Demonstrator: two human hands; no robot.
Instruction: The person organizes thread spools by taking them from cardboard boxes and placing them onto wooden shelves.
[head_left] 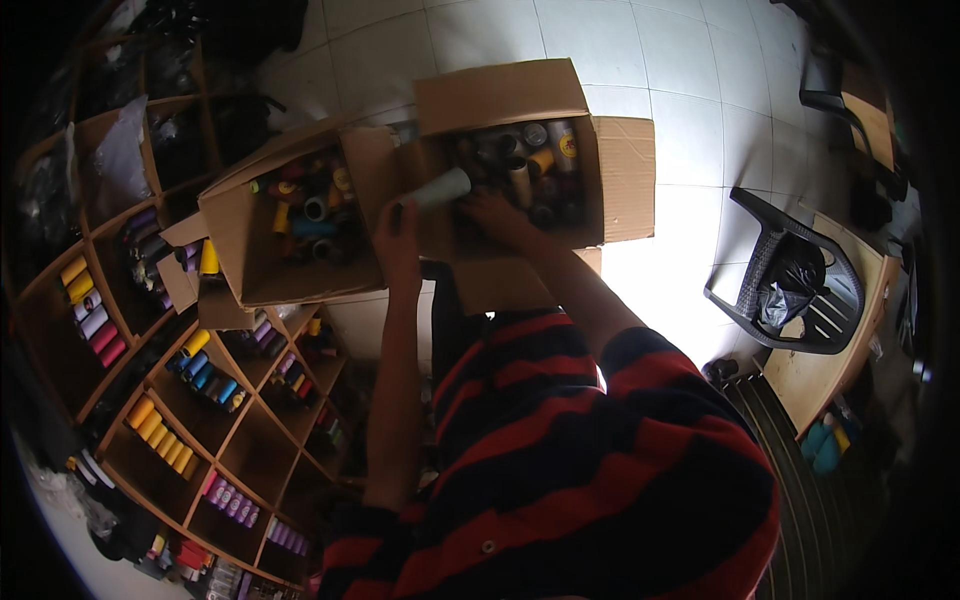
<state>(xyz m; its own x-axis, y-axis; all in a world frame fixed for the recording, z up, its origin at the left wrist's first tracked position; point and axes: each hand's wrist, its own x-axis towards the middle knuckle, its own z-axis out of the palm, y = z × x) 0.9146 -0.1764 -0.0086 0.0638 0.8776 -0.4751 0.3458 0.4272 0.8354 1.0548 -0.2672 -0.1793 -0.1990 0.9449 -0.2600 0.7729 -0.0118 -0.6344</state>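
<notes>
A pale green thread cone (440, 190) is tilted between the two cardboard boxes, its wide end toward the right. My left hand (398, 228) is closed around its narrow end. Lower right of that cone, my right hand (497, 216) reaches into the right cardboard box (500, 95). Its fingertips are in shadow among dark spools, so I cannot make out whether they grip one. Around it in this box lie a brown cone (520, 182), a yellow spool (541, 160) and a white cone with a yellow label (564, 146).
The left cardboard box (240, 245) holds mixed spools, including a blue one (314, 228). Wooden cubbyhole shelves (250, 445) with rows of coloured thread spools stand at left. On the tiled floor (670, 65) at right is a dark chair (790, 275) bearing a black plastic bag (790, 280).
</notes>
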